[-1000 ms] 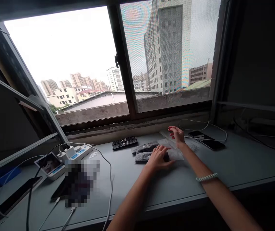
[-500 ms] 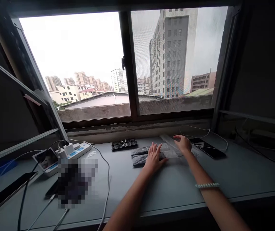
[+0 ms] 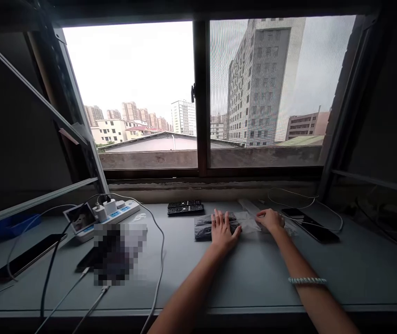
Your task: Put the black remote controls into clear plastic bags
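Observation:
My left hand [image 3: 222,232] lies with fingers spread on dark remotes in clear plastic wrapping [image 3: 203,227], pressing them against the desk. Part of these bundles is hidden under the palm. To the right, my right hand [image 3: 271,220], with a pale coiled band on its wrist, has its fingers pinched on a loose clear plastic bag [image 3: 249,228]. The film stretches between the two hands. Just behind and left of the bundles, two unwrapped black remotes [image 3: 185,208] sit side by side.
A dark phone [image 3: 311,227] lies right of my right hand, near a white cable [image 3: 336,214]. At left are a white power strip [image 3: 131,209] with plugs, a photo [image 3: 80,218], a blue tray [image 3: 14,227], another phone [image 3: 28,257] and several cables. A window stands behind the desk.
My right hand has come down lower, its fingers closing on the plastic. My left hand stays flat on the wrapped remotes. The whole view has shifted slightly.

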`<state>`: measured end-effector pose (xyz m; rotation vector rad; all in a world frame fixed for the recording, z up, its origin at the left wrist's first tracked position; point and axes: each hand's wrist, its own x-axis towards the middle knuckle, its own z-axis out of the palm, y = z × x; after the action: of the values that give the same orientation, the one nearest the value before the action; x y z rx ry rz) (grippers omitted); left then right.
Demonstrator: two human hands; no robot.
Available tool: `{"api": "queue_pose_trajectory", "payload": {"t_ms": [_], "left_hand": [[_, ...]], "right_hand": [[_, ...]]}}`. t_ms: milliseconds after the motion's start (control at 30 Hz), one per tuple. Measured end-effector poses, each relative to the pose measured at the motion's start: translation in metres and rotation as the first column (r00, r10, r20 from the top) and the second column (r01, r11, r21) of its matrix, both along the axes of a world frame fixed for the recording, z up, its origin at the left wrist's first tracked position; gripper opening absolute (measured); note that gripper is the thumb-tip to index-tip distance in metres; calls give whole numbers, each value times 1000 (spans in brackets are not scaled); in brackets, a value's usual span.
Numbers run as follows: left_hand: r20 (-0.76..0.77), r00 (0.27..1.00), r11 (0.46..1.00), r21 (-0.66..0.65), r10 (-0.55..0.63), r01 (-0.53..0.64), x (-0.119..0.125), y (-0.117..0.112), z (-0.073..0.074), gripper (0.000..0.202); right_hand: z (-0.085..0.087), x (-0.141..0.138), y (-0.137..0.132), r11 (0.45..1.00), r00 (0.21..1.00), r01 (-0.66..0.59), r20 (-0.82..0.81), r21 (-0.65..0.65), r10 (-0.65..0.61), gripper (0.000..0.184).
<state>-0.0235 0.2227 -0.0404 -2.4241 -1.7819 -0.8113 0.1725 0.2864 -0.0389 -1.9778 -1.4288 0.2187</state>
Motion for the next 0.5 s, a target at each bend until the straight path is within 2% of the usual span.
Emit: {"api": "queue_pose_trajectory", "payload": {"t_ms": [133, 200, 300, 400, 500], "left_hand": [[-10, 999, 998, -47, 41, -41, 1, -1, -1, 72], [-28, 998, 996, -68, 58, -60, 1, -1, 0, 73], [-71, 993, 990, -96, 93, -100, 2, -1, 1, 72], [-116, 988, 986, -115, 105, -118, 2, 0, 1, 68], [-140, 986, 987, -121, 91, -109, 0, 3, 2, 67]], "right_hand": [[0, -3, 0, 1000, 998, -3, 65, -30, 5, 11], [1, -5, -1, 1000, 995, 10, 96, 9, -11, 16], [4, -8, -4, 979, 992, 10, 120, 204, -36, 21], [9, -12, -6, 918, 992, -18, 121, 397, -33, 23], [15, -18, -8, 860, 995, -57, 100, 507, 7, 26]]}}
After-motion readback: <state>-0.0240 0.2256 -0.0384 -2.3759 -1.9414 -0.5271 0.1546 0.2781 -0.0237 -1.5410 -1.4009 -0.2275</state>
